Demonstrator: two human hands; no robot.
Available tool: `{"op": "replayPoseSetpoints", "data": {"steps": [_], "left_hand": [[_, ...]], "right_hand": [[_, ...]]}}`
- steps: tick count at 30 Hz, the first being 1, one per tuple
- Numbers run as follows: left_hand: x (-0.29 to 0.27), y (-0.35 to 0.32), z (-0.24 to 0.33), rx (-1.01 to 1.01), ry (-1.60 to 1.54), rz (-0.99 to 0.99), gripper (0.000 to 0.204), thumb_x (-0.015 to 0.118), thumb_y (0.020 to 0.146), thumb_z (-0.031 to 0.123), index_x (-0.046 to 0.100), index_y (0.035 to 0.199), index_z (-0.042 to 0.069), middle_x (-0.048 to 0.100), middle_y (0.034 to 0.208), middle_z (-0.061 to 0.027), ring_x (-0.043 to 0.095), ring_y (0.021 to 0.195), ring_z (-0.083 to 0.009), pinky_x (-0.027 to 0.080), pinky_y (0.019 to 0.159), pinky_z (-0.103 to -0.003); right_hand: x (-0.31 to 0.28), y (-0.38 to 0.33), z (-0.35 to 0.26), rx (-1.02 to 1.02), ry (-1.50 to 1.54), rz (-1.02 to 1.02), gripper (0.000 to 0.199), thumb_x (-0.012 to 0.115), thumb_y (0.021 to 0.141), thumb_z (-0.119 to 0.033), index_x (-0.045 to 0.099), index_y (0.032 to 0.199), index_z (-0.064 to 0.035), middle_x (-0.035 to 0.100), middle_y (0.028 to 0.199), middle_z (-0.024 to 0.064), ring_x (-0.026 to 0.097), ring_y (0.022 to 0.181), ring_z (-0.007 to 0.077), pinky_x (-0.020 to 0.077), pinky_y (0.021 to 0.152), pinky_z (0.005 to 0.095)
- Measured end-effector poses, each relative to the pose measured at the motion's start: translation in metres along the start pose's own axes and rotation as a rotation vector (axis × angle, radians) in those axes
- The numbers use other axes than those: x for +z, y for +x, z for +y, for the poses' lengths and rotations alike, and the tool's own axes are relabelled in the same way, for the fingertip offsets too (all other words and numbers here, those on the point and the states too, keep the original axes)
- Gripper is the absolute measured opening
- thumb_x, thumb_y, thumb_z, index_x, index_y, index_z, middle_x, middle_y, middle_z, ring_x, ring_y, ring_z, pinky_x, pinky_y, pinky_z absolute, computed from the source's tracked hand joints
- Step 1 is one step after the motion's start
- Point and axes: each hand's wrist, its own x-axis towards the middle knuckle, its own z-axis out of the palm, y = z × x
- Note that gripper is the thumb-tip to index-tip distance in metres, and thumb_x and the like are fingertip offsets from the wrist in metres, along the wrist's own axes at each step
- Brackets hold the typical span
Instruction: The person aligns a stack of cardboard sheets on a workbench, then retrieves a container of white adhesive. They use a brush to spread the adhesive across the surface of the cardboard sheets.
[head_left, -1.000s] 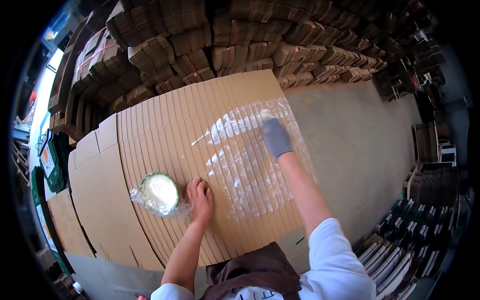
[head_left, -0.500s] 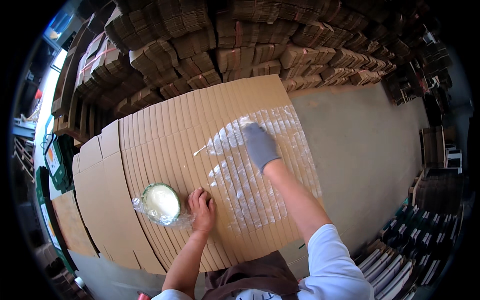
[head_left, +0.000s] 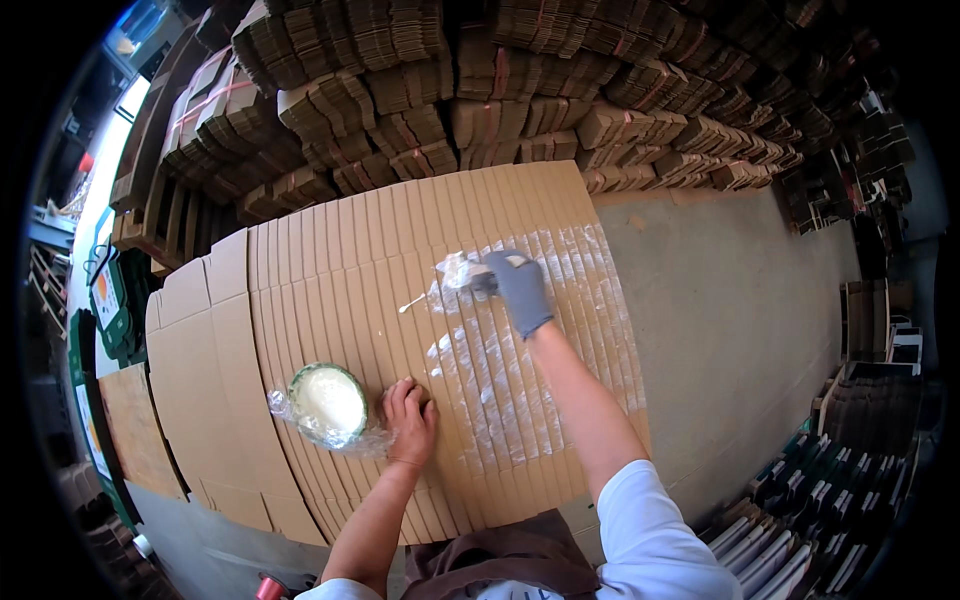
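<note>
Across the work surface lie many overlapping flat cardboard pieces (head_left: 350, 240), their edges forming narrow parallel strips. My right hand (head_left: 520, 290), in a grey glove, is closed around a brush (head_left: 458, 270) whose head is thick with white paste and touches the cardboard. Most of the brush's handle is hidden by my fingers. White paste streaks (head_left: 500, 385) cover the strips toward the right side. My bare left hand (head_left: 411, 420) rests palm down on the cardboard, fingers stretched out. Just left of it stands a round green-rimmed tub (head_left: 328, 402) of white paste, with crumpled clear plastic film (head_left: 365, 441) around it.
Tied bundles of folded cardboard (head_left: 490, 125) are stacked high behind the work surface. Grey floor (head_left: 730, 290) stretches to the right. Several dark and white stacked items (head_left: 810, 500) stand at the lower right. Green panels (head_left: 120, 310) are at the far left.
My right hand has turned and brought the brush leftward over the strips, to the left end of the upper paste streaks. My left hand stays on the cardboard. The whole view has shifted slightly.
</note>
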Motion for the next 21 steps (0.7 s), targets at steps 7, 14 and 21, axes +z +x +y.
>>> {"op": "replayPoseSetpoints", "data": {"steps": [7, 14, 21], "left_hand": [[0.0, -0.003, -0.005, -0.016, 0.028, -0.005, 0.04, 0.071, 0.078, 0.007, 0.055, 0.115, 0.004, 0.051, 0.131, -0.014, 0.046, 0.123, -0.0381, 0.037, 0.105, -0.051], [0.001, -0.001, 0.0, -0.014, 0.022, -0.015, 0.039, 0.07, 0.08, 0.007, 0.055, 0.116, 0.003, 0.051, 0.132, -0.0146, 0.046, 0.124, -0.0385, 0.037, 0.106, -0.051], [0.0, -0.002, 0.003, -0.021, 0.04, -0.048, 0.04, 0.069, 0.081, 0.006, 0.052, 0.117, 0.003, 0.048, 0.133, -0.0169, 0.043, 0.125, -0.0403, 0.036, 0.106, -0.051]], "right_hand": [[-0.01, 0.002, 0.0, -0.041, 0.095, 0.117, 0.013, 0.068, 0.086, -0.013, 0.07, 0.091, -0.0011, 0.07, 0.081, 0.006, 0.066, 0.067, 0.0131, 0.0531, 0.059, 0.0282], [-0.029, 0.023, 0.005, -0.008, 0.211, 0.164, 0.011, 0.066, 0.087, -0.015, 0.069, 0.086, -0.0044, 0.07, 0.08, 0.0071, 0.067, 0.067, 0.0152, 0.0518, 0.056, 0.0299], [-0.04, 0.028, 0.018, -0.03, 0.271, 0.276, 0.013, 0.066, 0.085, -0.014, 0.066, 0.091, -0.0026, 0.068, 0.078, 0.009, 0.066, 0.06, 0.018, 0.0526, 0.055, 0.031]]}}
